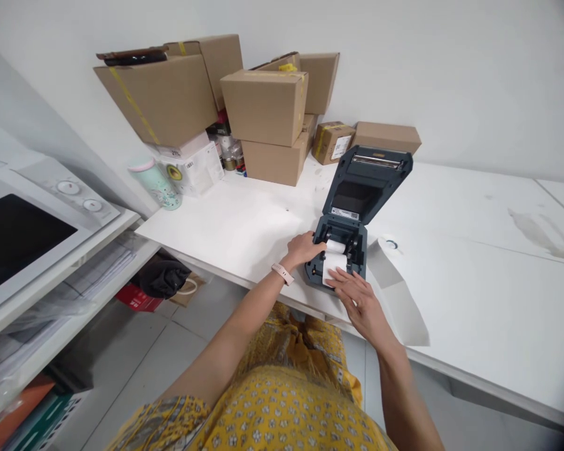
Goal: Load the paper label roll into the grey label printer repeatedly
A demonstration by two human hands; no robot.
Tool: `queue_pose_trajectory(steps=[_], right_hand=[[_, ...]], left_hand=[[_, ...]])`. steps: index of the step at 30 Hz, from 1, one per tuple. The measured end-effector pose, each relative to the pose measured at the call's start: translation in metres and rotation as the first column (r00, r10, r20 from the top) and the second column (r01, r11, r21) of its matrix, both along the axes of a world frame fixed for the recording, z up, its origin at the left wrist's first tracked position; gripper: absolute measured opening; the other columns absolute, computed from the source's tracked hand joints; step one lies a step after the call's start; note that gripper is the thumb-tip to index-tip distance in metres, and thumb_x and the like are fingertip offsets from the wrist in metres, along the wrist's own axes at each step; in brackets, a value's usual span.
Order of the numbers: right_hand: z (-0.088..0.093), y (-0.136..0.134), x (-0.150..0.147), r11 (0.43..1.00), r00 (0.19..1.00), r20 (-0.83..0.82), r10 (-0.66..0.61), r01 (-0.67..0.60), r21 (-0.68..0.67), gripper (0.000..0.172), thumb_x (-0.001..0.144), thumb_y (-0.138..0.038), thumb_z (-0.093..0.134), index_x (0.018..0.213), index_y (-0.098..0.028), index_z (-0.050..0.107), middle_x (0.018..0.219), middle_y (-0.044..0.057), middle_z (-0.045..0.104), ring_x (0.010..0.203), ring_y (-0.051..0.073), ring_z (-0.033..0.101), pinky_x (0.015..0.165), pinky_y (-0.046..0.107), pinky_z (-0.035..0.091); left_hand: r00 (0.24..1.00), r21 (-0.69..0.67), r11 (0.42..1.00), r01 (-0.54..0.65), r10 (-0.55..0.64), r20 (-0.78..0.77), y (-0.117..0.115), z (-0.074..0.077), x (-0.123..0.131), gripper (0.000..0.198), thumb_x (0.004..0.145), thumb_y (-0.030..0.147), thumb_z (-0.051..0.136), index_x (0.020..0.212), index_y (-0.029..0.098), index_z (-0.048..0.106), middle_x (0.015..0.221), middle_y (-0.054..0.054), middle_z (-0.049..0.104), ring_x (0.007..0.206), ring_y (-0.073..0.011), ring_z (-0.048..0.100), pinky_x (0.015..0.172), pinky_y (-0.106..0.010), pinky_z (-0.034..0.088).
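Open printer (pixel 343 227) near the front edge of the desk (pixel 474 275)

Stacked cardboard boxes (pixel 262 106) stand behind it to the left, with a mint tumbler (pixel 156 181) farther left; a curved white sheet (pixel 398 304) lies just beside it on the right. The left hand (pixel 303 248), fingers partly curled, touches its left rim; any grip is unclear. The right hand (pixel 360 304), fingers loosely spread, rests on white paper (pixel 333 263) inside.

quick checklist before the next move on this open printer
1. Dark blue-grey plastic printer lid raised: ok, tilted back.
2. Smooth white paper inside the dark blue-grey plastic printer base: ok.
3. Left hand at the base: ok, at its left rim.
4. Right hand at the paper: ok, fingers over its near end.
5. Paper's near edge straight: cannot tell, fingers cover part.
6. Space right of base free: not ok, bent white strip beside it.
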State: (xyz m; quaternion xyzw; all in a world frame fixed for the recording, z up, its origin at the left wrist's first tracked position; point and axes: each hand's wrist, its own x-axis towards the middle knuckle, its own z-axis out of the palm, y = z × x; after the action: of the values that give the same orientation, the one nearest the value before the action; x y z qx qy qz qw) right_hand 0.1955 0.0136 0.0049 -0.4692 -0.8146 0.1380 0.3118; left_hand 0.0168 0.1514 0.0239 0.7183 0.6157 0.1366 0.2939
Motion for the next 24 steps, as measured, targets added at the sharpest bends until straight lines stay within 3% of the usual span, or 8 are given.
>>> queue_pose_trajectory(steps=[13, 17, 21, 24], right_hand=[[0.004, -0.008, -0.005, 1.000, 0.999, -0.046, -0.017, 0.016, -0.006, 0.030, 0.100, -0.029, 0.046, 0.123, -0.031, 0.065, 0.136, 0.005, 0.064, 0.132, 0.024, 0.055, 0.113, 0.056, 0.038], [0.004, -0.007, -0.005, 1.000, 0.999, -0.039, -0.010, 0.010, -0.003, 0.030, 0.100, -0.028, 0.047, 0.124, -0.030, 0.065, 0.137, 0.005, 0.063, 0.132, 0.023, 0.055, 0.114, 0.055, 0.037], [0.006, -0.008, -0.005, 1.000, 0.999, -0.043, -0.008, 0.007, -0.020, 0.030, 0.100, -0.030, 0.046, 0.122, -0.031, 0.067, 0.138, 0.004, 0.062, 0.132, 0.024, 0.055, 0.114, 0.056, 0.036], [0.013, -0.011, -0.002, 0.997, 0.997, -0.076, 0.024, -0.029, -0.069, 0.028, 0.097, -0.034, 0.052, 0.120, -0.032, 0.069, 0.138, 0.004, 0.063, 0.131, 0.026, 0.056, 0.115, 0.059, 0.035]], left_hand=[[1.000, -0.013, 1.000, -0.015, 0.015, 0.010, -0.002, 0.002, 0.001, 0.039, 0.084, 0.052, 0.053, 0.108, 0.023, 0.063, 0.108, -0.007, 0.075, 0.100, -0.0271, 0.069, 0.080, -0.032, 0.050], [1.000, -0.026, 1.000, -0.017, 0.017, 0.014, -0.005, 0.005, 0.001, 0.046, 0.086, 0.055, 0.051, 0.117, 0.023, 0.060, 0.118, -0.008, 0.072, 0.110, -0.0281, 0.066, 0.090, -0.034, 0.048], [0.992, -0.002, 0.999, -0.050, 0.050, 0.113, -0.024, 0.006, 0.002, 0.076, 0.087, 0.063, 0.049, 0.148, 0.020, 0.034, 0.152, -0.014, 0.047, 0.139, -0.0304, 0.045, 0.108, -0.038, 0.040], [0.974, -0.013, 1.000, -0.008, 0.011, 0.228, -0.047, 0.000, -0.001, 0.094, 0.083, 0.063, 0.058, 0.155, 0.020, 0.017, 0.161, -0.014, 0.030, 0.148, -0.0298, 0.032, 0.115, -0.038, 0.034]])
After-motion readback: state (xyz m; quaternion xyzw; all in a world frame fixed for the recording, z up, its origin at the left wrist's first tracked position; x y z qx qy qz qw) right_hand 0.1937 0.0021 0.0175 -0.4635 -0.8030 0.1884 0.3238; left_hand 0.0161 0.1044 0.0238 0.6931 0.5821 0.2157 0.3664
